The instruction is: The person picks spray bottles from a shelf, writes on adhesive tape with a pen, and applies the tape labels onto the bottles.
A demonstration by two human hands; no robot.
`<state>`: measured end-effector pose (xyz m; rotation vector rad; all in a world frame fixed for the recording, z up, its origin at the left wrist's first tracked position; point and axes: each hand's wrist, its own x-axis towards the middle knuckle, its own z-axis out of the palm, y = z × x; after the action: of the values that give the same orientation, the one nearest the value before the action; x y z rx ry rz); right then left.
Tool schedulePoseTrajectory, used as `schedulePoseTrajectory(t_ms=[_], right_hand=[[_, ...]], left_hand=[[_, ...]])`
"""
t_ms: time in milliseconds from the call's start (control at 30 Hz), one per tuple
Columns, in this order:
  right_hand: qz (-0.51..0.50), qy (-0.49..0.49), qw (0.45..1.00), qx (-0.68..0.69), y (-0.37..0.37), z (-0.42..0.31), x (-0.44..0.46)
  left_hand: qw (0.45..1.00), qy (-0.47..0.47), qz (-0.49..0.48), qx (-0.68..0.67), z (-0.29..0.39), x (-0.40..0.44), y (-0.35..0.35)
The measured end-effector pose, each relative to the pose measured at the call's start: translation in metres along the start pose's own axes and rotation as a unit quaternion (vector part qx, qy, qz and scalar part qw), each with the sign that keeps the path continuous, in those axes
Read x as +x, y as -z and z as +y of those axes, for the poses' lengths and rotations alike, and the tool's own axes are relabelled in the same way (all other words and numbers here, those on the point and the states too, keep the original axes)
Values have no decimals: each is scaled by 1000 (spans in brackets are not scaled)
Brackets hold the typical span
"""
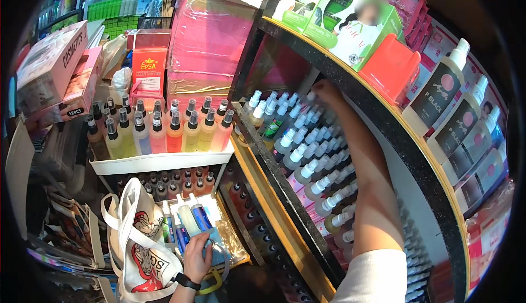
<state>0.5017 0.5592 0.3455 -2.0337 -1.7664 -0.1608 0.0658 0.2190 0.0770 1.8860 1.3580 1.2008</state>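
Deep in the dark shelf on the right, my right hand [326,92] is at the far end of packed rows of bottles with white and clear caps [308,168]. It is blurred and shaded, so its finger positions and any held object are unclear. Low in the centre, my left hand [196,259], with a black band at the wrist, has its fingers curled beside a clear bluish item; what they grip is hidden. Just above it stand white-capped bottles [188,218], one with a blue label. A white printed tote bag [143,240] is left of this hand.
Black-capped spray bottles with coloured liquid [174,133] fill a white rack [164,164]. The dark shelf edge [378,86] curves above my right arm, carrying green boxes [350,20], a red holder [390,67] and black-labelled bottles [438,92]. Pink boxes [52,75] are at left.
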Motion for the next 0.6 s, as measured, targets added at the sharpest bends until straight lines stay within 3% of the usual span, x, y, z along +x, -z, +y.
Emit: schedulePoseTrajectory(t_ms=[33,100,167,333,467,600], right_hand=[[0,0,1000,-1,4,12,5],[29,-76,974,209,18,19,5],[38,-77,967,240,39,15,-19],[71,-83,886,450,62,-17,-68],[56,-69,851,518,74,-50,-97],[14,-52,852,520,84,-82,-115]], left_hand=[[1000,-5,1,3,0,0,0],[1000,-17,4,9,0,0,0],[1000,-21,10,5,0,0,0],[999,-32,24,-3,-2,-2,-1],[999,-40,29,-13,1,-2,2],[998,-44,33,-10,3,-2,2]])
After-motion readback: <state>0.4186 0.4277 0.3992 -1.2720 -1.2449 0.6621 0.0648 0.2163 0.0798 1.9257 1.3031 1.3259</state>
